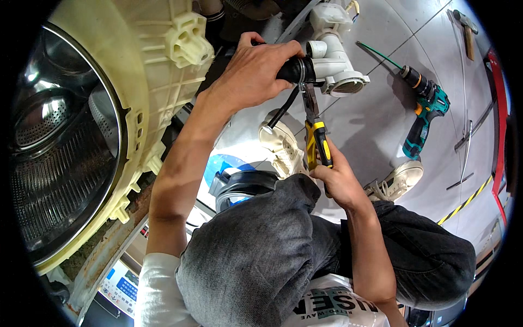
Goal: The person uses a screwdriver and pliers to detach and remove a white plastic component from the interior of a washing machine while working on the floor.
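Observation:
My left hand [248, 76] is closed around a black rubber hose [290, 71], beside a yellowish plastic washing machine tub. The hose's end sits on the side stub of a white plastic pump housing [332, 66]. A thin metal hose clamp [302, 70] rings the hose near that joint. Gripped in my right hand [344, 179] is a pair of pliers [311, 117] with yellow and black handles. Their jaws point up and meet the clamp's lower side; whether they are closed tight on it cannot be made out. A thin black tube [283, 111] hangs just left of the jaws.
At left stands the tub [128, 65] with its steel drum [60, 163]. A teal cordless drill [427, 106] with a long green bit lies on the tiled floor at right. Beyond are a hammer [467, 35] and metal rods. Black rubber parts [242, 182] lie by my knee.

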A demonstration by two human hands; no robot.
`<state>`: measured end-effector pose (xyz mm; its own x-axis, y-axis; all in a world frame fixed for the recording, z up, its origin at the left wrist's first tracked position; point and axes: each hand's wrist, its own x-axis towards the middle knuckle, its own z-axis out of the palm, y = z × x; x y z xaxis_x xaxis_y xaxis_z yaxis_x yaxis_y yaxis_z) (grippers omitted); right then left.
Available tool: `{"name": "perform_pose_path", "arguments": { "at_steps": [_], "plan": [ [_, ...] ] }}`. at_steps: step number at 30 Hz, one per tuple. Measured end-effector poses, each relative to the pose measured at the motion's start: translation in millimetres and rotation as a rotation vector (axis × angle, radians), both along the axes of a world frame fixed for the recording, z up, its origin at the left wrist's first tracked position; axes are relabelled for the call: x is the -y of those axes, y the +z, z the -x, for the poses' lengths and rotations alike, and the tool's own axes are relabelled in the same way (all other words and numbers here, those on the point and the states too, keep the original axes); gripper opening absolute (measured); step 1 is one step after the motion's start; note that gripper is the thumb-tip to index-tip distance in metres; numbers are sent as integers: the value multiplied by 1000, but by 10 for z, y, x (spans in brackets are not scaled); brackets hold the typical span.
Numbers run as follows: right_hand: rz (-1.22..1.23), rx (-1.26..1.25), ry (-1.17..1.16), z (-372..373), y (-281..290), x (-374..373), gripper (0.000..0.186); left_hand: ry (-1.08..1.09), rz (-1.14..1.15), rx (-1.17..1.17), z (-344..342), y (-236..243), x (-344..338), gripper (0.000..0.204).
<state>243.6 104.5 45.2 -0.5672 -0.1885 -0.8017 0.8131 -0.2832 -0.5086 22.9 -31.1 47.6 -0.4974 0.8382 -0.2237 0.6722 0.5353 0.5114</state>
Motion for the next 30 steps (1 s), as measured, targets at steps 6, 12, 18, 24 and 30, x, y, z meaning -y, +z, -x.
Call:
{"name": "perform_pose_path", "arguments": {
  "at_steps": [6,12,18,24,30],
  "plan": [
    [9,-10,11,24,48,-6,74,2,5,-9,-5,10,12,46],
    [-5,-29,-17,55,48,13,74,-11,-23,-23,-4,-22,19,46],
    [-24,-69,-66,-20,-68,84,73,-7,8,-17,0,-13,21,47],
    [-109,-89,-83,-104,-212,162,70,-12,12,-50,-11,-39,11,46],
    [-89,-85,-71,-84,-214,162,67,-14,-24,-54,-10,-57,21,45]
  ]
}}
